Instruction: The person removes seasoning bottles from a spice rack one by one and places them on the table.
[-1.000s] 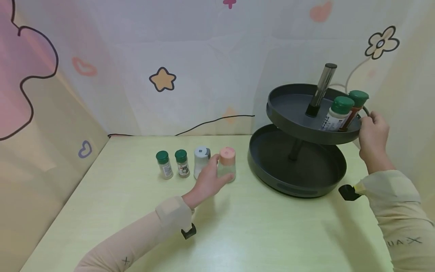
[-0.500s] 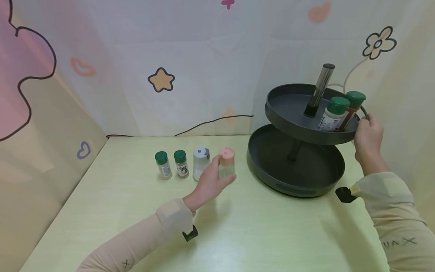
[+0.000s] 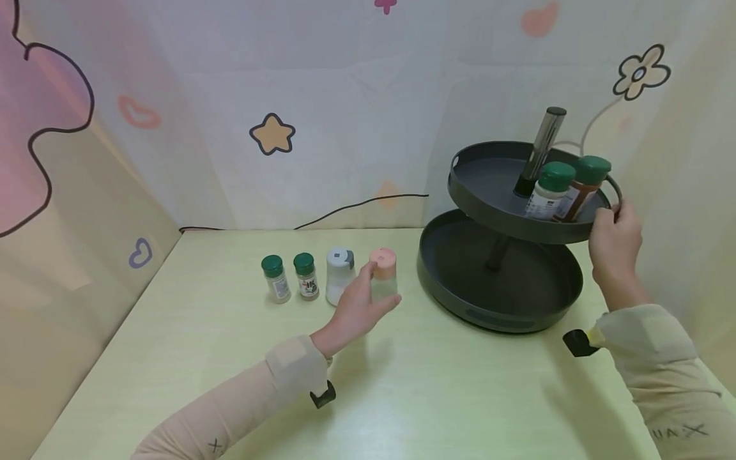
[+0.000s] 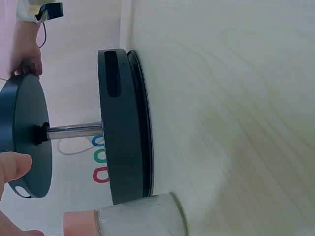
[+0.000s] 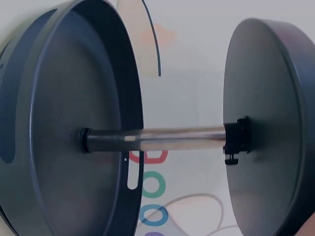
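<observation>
My left hand (image 3: 355,311) is beside a clear jar with a pink cap (image 3: 383,275), fingers extended and thumb apart in front of it. In the left wrist view, its thumb (image 4: 17,164) stands above the same jar (image 4: 142,216). My right hand (image 3: 618,249) grips the handle rim of the upper tray (image 3: 494,185) of a dark two-tier turntable rack. On that tray stand a white-labelled, green-capped spice bottle (image 3: 543,201) and a reddish-brown, green-capped one (image 3: 583,191). The right wrist view shows mainly the trays and the metal post (image 5: 182,138).
Left of my left hand stand a white-capped shaker (image 3: 340,275) and two small green-capped spice bottles, one (image 3: 308,281) nearer, the other (image 3: 277,281) farther left. The rack's lower tray (image 3: 460,306) rests on the pale table (image 3: 402,396). A patterned cloth (image 3: 345,128) hangs behind.
The upper tray has turned, carrying both bottles to the left. My right hand has moved left and slightly toward me with the rim. My left hand has barely moved.
</observation>
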The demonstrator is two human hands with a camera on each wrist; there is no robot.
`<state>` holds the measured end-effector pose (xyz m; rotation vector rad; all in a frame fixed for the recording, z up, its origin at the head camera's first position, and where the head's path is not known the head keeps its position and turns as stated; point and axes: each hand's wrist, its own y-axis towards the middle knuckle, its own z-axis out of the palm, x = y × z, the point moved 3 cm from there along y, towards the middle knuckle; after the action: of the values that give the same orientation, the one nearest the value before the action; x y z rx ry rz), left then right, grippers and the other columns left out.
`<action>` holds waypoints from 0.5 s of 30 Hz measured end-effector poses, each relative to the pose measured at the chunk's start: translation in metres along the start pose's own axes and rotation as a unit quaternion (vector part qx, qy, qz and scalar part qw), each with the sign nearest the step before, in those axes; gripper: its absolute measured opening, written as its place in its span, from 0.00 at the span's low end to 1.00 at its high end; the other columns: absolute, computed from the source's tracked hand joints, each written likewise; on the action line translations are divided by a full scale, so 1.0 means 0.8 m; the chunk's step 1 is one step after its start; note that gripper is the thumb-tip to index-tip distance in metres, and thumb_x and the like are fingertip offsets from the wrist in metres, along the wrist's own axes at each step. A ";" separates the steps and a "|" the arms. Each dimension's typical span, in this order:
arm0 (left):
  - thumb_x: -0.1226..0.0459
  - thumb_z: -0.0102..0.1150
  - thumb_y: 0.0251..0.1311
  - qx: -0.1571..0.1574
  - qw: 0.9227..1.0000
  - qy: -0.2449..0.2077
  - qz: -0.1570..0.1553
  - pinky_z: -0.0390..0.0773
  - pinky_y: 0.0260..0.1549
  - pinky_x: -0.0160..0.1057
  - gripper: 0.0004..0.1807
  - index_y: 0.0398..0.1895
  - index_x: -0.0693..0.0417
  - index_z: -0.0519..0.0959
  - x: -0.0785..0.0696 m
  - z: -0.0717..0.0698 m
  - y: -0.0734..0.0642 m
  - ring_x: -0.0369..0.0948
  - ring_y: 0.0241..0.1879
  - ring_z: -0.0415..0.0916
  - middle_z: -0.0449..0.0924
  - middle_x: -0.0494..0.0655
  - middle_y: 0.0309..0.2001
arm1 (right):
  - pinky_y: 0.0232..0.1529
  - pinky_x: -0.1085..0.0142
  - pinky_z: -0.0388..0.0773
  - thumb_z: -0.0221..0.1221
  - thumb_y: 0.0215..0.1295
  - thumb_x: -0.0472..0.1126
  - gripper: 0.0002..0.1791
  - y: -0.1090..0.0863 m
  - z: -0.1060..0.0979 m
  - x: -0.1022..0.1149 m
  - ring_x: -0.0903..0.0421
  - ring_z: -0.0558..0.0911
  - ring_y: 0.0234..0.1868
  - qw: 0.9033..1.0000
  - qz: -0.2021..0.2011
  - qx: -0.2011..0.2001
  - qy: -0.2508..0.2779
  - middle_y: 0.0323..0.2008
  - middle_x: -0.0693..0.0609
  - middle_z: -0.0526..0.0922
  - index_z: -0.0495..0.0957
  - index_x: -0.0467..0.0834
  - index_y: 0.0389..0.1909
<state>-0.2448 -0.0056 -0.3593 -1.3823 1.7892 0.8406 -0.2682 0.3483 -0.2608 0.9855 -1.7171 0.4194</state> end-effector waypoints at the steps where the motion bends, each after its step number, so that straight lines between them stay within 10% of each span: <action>1: 0.55 0.58 0.53 0.000 1.000 0.001 0.001 0.60 0.59 0.50 0.41 0.66 0.57 0.50 0.000 0.000 0.000 0.49 0.62 0.58 0.56 0.54 0.65 | 0.30 0.67 0.57 0.34 0.62 0.44 0.09 -0.003 0.000 0.000 0.61 0.60 0.31 1.000 -0.001 0.002 -0.002 0.27 0.54 0.59 0.58 0.55 0.23; 12: 0.54 0.58 0.52 0.000 1.000 0.006 0.007 0.62 0.58 0.50 0.41 0.66 0.57 0.50 0.001 0.001 0.000 0.50 0.62 0.59 0.57 0.55 0.64 | 0.29 0.66 0.55 0.36 0.63 0.50 0.09 -0.013 -0.002 0.003 0.61 0.58 0.29 1.000 0.011 0.009 0.010 0.26 0.55 0.57 0.57 0.55 0.25; 15: 0.55 0.58 0.53 -0.001 1.000 0.008 0.011 0.61 0.58 0.50 0.41 0.66 0.57 0.50 0.000 0.001 0.001 0.50 0.62 0.59 0.57 0.55 0.64 | 0.41 0.73 0.61 0.33 0.65 0.50 0.10 -0.007 -0.004 0.004 0.63 0.65 0.43 0.999 0.019 0.023 0.044 0.41 0.53 0.66 0.64 0.56 0.35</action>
<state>-0.2452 -0.0052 -0.3598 -1.3761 1.8190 0.8444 -0.2621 0.3457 -0.2580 0.9547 -1.6558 0.5228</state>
